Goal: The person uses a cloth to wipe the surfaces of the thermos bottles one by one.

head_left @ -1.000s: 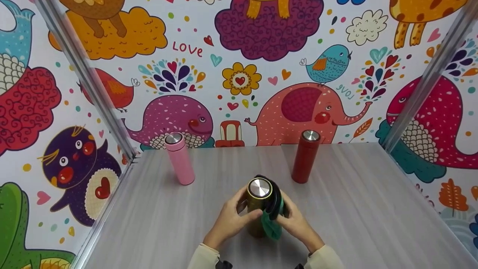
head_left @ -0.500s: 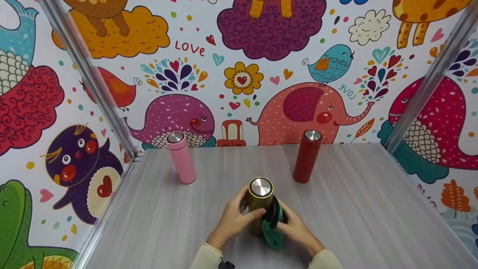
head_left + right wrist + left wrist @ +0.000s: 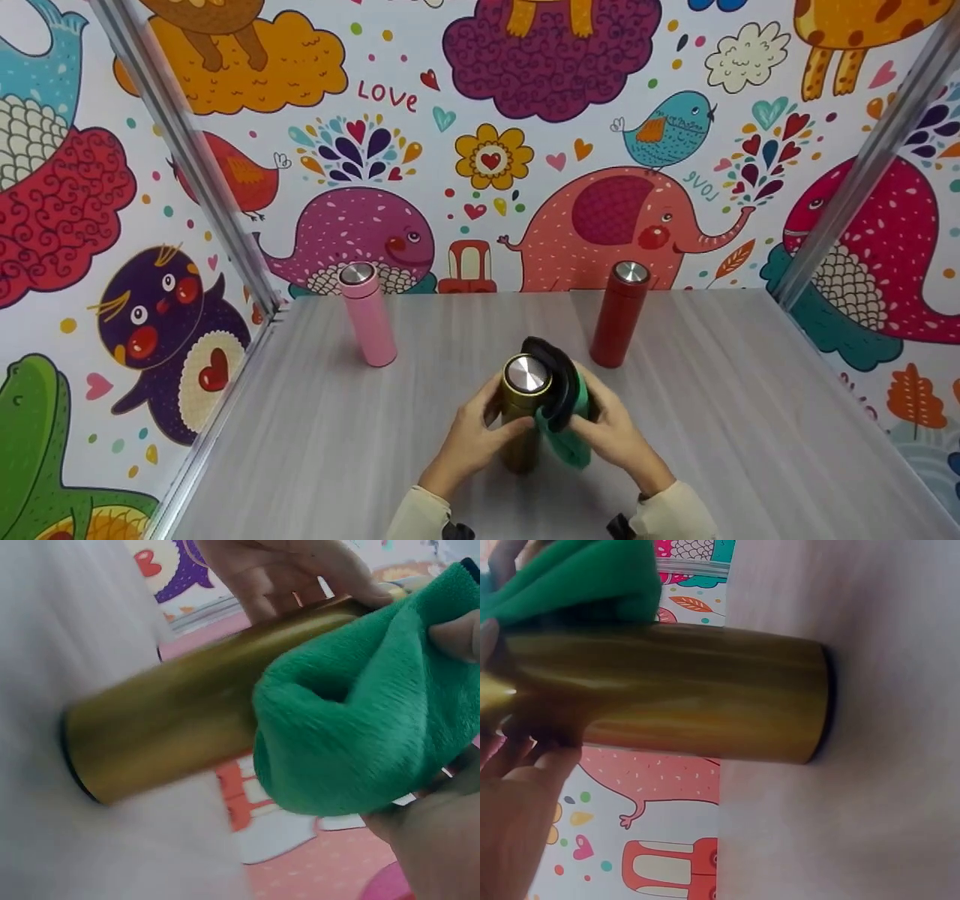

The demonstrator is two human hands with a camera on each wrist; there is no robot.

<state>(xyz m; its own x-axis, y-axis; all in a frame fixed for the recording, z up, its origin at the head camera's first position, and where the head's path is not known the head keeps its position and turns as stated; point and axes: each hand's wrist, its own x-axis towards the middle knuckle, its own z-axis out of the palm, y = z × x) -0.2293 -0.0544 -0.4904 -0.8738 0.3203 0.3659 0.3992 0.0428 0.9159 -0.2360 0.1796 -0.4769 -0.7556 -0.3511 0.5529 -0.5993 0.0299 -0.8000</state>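
Note:
A gold thermos flask [image 3: 519, 453] with a shiny steel lid top stands upright on the grey table, near the front. My left hand [image 3: 474, 436] grips its upper part from the left, thumb across the front. On the other side, my right hand [image 3: 616, 429] holds a folded green cloth [image 3: 568, 448] with a black edge. The cloth lies close along the flask's right side, its black edge reaching lid height. In the right wrist view the fuzzy cloth [image 3: 352, 742] covers part of the flask [image 3: 172, 716]. The flask's base [image 3: 821, 705] meets the tabletop in the left wrist view.
A pink thermos flask [image 3: 370, 322] stands at the back left of the table [image 3: 300, 450], and a red one [image 3: 619, 319] at the back right. Walls with cartoon animal prints [image 3: 480, 157] enclose the back and sides, joined by metal corner posts [image 3: 187, 157].
My right hand slid down with the cloth, then rose along the flask and shifted right. The left hand keeps its grip on the flask. The head view has shifted slightly.

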